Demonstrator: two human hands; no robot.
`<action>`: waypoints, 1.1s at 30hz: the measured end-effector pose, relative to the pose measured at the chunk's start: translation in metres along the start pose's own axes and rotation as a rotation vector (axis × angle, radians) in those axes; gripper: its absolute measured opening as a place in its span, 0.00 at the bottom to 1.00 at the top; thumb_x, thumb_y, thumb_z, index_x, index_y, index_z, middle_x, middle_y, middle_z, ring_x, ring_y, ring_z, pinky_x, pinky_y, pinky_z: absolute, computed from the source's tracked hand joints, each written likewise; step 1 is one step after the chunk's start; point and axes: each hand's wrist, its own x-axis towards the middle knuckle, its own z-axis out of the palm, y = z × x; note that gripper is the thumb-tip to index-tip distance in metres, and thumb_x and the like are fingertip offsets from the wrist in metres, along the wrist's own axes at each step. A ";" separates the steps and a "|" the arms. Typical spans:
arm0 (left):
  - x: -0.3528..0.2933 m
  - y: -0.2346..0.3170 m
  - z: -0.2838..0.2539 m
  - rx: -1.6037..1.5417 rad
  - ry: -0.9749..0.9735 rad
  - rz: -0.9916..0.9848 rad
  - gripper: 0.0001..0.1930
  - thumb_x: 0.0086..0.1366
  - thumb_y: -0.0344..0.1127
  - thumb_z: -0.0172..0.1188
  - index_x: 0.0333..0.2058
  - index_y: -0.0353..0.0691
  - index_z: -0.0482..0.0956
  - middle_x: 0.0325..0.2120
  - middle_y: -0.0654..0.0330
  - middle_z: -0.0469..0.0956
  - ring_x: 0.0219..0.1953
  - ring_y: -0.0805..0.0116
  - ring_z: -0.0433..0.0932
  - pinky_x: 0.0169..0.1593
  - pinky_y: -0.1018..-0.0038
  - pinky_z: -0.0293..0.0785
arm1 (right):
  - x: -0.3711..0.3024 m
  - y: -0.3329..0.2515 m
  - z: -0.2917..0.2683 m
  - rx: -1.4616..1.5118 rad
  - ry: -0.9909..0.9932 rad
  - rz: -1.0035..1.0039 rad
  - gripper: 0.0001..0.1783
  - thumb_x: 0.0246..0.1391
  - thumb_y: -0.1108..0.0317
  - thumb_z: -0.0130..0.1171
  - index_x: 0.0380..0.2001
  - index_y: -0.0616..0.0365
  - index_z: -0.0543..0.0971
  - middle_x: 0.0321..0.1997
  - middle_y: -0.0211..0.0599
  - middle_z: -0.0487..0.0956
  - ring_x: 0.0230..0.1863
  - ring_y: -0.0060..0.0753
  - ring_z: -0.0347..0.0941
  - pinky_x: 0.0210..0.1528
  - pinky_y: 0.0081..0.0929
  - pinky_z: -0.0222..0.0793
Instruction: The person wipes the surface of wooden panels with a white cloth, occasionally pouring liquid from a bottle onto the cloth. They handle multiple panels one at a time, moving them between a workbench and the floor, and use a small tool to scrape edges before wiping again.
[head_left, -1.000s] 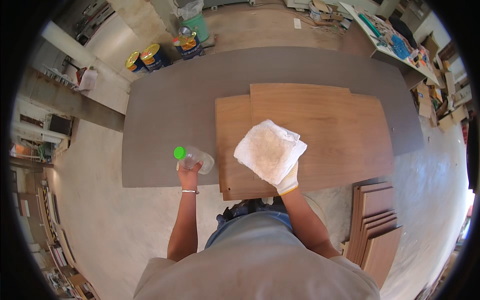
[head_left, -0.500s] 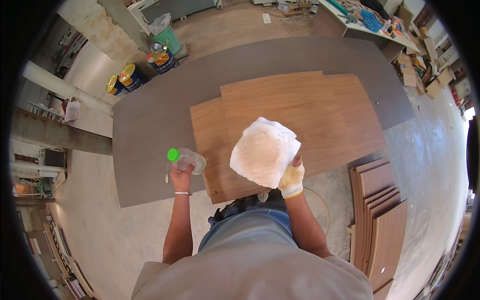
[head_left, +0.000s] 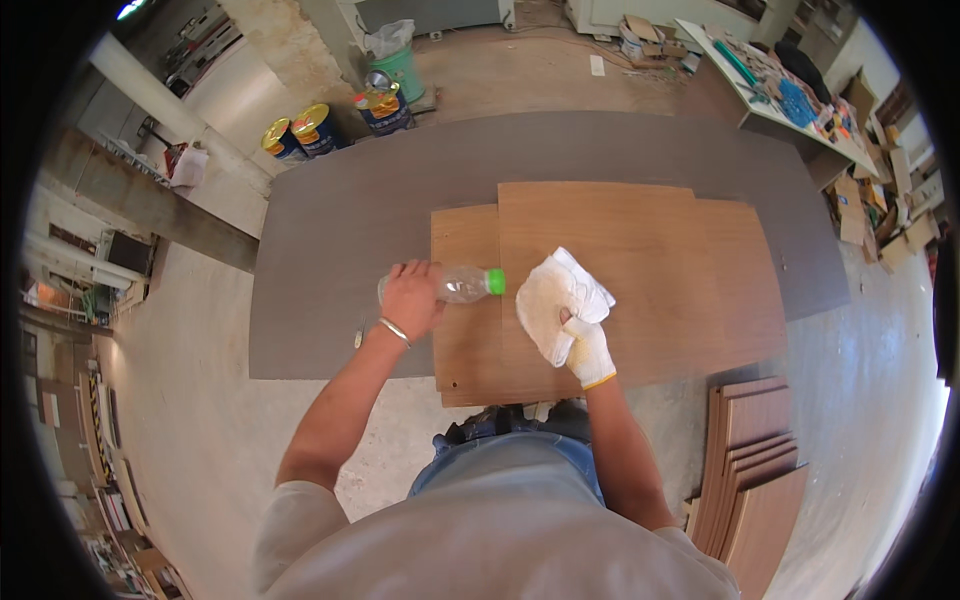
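Observation:
My left hand point(head_left: 412, 298), bare with a bracelet at the wrist, is closed around a clear plastic bottle point(head_left: 464, 285). The bottle lies sideways in my grip, its green cap pointing right toward the cloth. A folded white cloth point(head_left: 566, 296) with a brownish stained face is held in my right hand point(head_left: 588, 352), which wears a pale knitted glove with the thumb bare. Below both hands are stacked brown wood-grain panels point(head_left: 640, 250). They rest on a large grey board point(head_left: 340, 230). Whether the cloth touches the panel I cannot tell.
More brown panels point(head_left: 755, 460) stand on the floor at the lower right. A small object point(head_left: 359, 336) lies near the grey board's left front edge. Paint cans point(head_left: 315, 130) and a green bucket point(head_left: 402, 72) stand beyond it. A cluttered table point(head_left: 780, 95) is at the far right.
My left hand has turned the bottle from cap left to cap right and brought it over the panels. My right hand has tilted the cloth, so less of its stained face shows. The view has shifted.

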 end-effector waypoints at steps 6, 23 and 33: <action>0.034 0.024 -0.045 0.427 -0.099 0.382 0.12 0.53 0.32 0.64 0.39 0.40 0.82 0.37 0.58 0.81 0.46 0.62 0.76 0.55 0.64 0.65 | 0.004 0.018 0.017 0.326 -0.117 0.236 0.43 0.68 0.40 0.55 0.74 0.57 0.60 0.73 0.46 0.68 0.71 0.52 0.66 0.72 0.53 0.65; 0.028 -0.029 -0.098 0.560 -0.090 0.344 0.05 0.52 0.34 0.64 0.29 0.44 0.83 0.29 0.63 0.80 0.42 0.66 0.77 0.51 0.67 0.66 | 0.033 0.038 0.120 0.373 -0.351 0.221 0.45 0.66 0.37 0.55 0.74 0.54 0.59 0.73 0.43 0.67 0.72 0.49 0.66 0.73 0.51 0.64; -0.013 -0.077 -0.026 0.241 -0.106 0.209 0.04 0.52 0.32 0.63 0.29 0.43 0.82 0.31 0.62 0.81 0.44 0.64 0.78 0.53 0.62 0.67 | 0.048 0.070 0.117 0.461 -0.237 0.490 0.41 0.71 0.38 0.46 0.73 0.56 0.59 0.74 0.45 0.66 0.72 0.47 0.65 0.75 0.45 0.61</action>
